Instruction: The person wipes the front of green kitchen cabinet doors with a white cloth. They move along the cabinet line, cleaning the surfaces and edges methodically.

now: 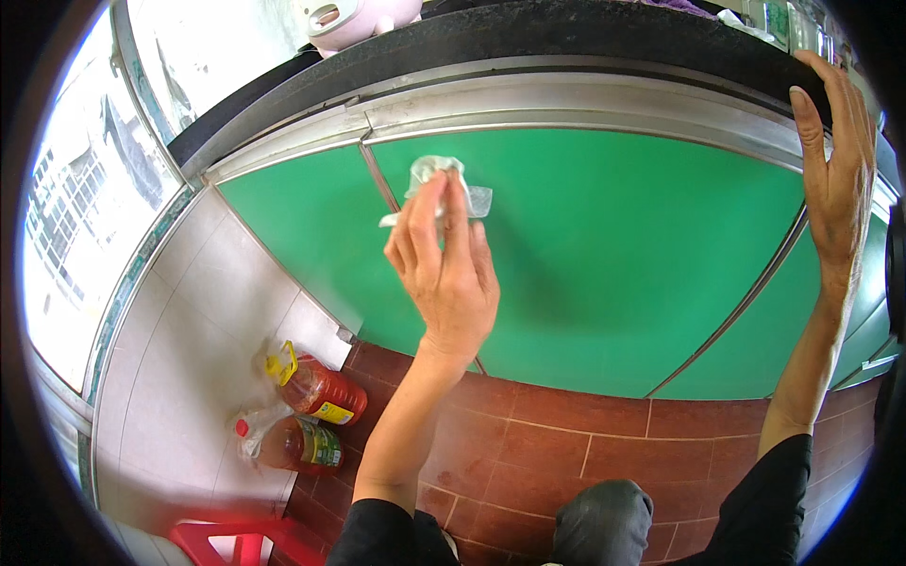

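Note:
My left hand (449, 262) pinches a crumpled white wipe or tissue (433, 170) between thumb and fingers, in front of a green cabinet door (601, 233), close to its metal edge strip; whether it presses on the door cannot be told. At the right, my right hand (835, 141) rests with spread fingers on the edge of the black countertop (566, 32), holding nothing that shows.
Two large plastic bottles, one with a yellow handle (322, 393) and one with a red cap (297, 442), stand on the floor by the tiled wall. A red plastic stool (248, 541) is at lower left. A pink appliance (361, 21) and glass containers (803, 28) sit on the counter.

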`<state>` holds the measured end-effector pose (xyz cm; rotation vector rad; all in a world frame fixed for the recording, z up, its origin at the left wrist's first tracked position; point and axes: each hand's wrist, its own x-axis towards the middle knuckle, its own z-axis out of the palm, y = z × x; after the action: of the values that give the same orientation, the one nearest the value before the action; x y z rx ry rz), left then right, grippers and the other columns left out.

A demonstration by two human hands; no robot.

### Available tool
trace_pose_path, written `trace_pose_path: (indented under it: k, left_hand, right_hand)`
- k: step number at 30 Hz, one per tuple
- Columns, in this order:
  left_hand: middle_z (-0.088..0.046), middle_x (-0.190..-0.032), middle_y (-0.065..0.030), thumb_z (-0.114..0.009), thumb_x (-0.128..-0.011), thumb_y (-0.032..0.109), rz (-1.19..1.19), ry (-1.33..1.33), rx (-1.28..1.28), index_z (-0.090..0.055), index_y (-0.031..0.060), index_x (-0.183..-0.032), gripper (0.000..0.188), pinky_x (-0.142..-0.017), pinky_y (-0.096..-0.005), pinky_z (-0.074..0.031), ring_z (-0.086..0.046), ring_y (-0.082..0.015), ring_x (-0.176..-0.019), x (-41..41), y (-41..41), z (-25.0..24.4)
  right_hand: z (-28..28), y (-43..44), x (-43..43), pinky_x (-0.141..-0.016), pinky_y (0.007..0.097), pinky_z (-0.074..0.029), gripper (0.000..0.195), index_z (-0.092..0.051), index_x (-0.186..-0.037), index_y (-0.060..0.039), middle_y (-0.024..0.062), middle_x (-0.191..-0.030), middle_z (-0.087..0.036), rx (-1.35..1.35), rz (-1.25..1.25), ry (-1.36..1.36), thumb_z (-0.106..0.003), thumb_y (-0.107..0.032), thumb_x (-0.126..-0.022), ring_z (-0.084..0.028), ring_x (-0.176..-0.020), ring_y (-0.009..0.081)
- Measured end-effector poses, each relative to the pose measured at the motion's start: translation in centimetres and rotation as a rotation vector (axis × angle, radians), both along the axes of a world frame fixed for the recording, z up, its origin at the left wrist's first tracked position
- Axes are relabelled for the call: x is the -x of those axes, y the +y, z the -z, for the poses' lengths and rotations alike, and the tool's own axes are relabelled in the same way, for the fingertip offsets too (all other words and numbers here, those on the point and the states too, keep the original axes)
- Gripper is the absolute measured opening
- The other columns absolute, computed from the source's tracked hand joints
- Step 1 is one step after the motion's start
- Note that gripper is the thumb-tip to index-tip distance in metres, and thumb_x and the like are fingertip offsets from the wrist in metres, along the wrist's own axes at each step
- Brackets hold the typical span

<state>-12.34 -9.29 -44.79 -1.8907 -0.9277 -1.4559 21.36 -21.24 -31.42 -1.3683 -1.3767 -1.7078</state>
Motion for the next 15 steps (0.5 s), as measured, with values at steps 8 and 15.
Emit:
trace_pose_path:
  k: [8,15]
  left_hand:
    - [-0.041,-0.143,-0.0217,-0.053,-0.096,0.032,-0.131,0.16,0.105,-0.05,-0.0091,-0.132,0.054,-0.105,-0.0481,-0.029,-0.039,-0.0387,-0.13,1.8,-0.1,5.7]
    - [-0.036,-0.148,-0.0212,-0.047,-0.098,0.04,-0.188,0.056,0.068,-0.046,-0.0058,-0.136,0.06,-0.105,-0.0501,-0.026,-0.036,-0.039,-0.133,2.9,2.3,1.0]
  right_hand:
    - [-0.2,0.0,0.5,-0.099,0.0436,-0.046,0.041,-0.06,-0.128,-0.0156,0.0111,-0.125,-0.062,-0.019,0.012,-0.002,-0.052,-0.042,-0.098,-0.059,-0.117,0.0274]
    - [0.1,0.2,-0.2,-0.101,0.043,-0.046,0.04,-0.058,-0.13,-0.0172,0.0106,-0.126,-0.062,0.005,0.018,0.002,-0.052,-0.04,-0.098,-0.056,-0.121,0.0267]
